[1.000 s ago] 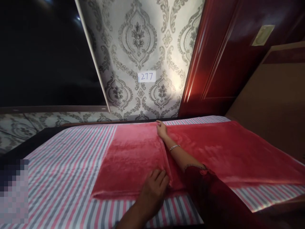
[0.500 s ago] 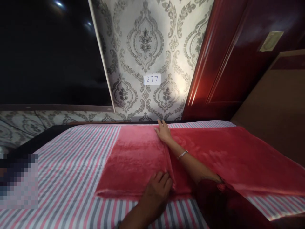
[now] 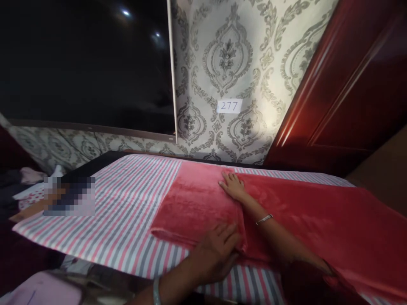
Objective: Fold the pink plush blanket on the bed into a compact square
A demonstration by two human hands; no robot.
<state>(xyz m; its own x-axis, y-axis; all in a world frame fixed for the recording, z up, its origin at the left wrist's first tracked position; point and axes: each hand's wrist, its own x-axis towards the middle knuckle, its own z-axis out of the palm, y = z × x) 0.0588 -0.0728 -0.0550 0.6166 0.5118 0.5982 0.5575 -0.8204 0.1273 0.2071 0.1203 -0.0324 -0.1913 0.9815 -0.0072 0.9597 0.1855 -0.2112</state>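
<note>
A red plush blanket (image 3: 299, 212) lies on a striped cloth, its left part folded over into a thicker layer (image 3: 197, 203). My right hand (image 3: 233, 186) rests flat near the far end of the fold's right edge, fingers spread. Close to the near end of that same edge, my left hand (image 3: 219, 250) lies on the folded layer with its fingers stretched over the fabric, slightly blurred. Its thumb is hard to make out. Bracelets show on both wrists.
The white, pink and grey striped cloth (image 3: 127, 203) covers the table. Behind stand a patterned wall with a paper marked 277 (image 3: 229, 106), a large dark screen (image 3: 85, 63) and a dark red door (image 3: 343, 93). Below left is a pink object (image 3: 47, 290).
The view has swung to the left, so the scene sits farther right. My left hand's fingers have straightened from a curl. The right hand stays at the far end of the fold.
</note>
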